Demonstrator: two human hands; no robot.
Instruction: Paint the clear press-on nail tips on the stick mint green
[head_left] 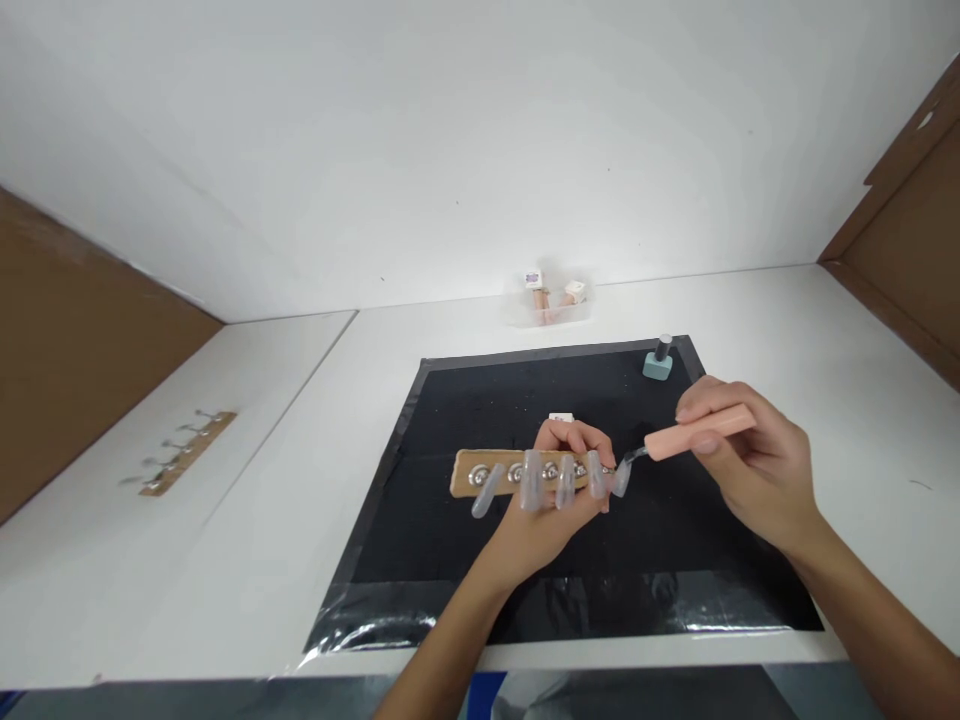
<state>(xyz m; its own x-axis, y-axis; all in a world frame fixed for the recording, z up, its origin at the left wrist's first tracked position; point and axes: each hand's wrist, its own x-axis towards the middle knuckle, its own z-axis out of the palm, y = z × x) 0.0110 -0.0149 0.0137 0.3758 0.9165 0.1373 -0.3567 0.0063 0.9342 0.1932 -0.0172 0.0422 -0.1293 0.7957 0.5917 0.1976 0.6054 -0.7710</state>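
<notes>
Peach plastic forms the handle of the slim brush (699, 433) pinched in the right hand (769, 468), its tip at the rightmost of five cloudy grey nail tips (532, 480). The left hand (551, 530) grips their tan wooden strip (460, 470) above the black mat (469, 410). Work seems under way on that end tip; which others are finished cannot be told. The squat teal bottle (658, 366), far right, stands capped.

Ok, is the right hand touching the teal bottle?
Apart: the head view shows black mat between the right hand and the teal bottle.
</notes>
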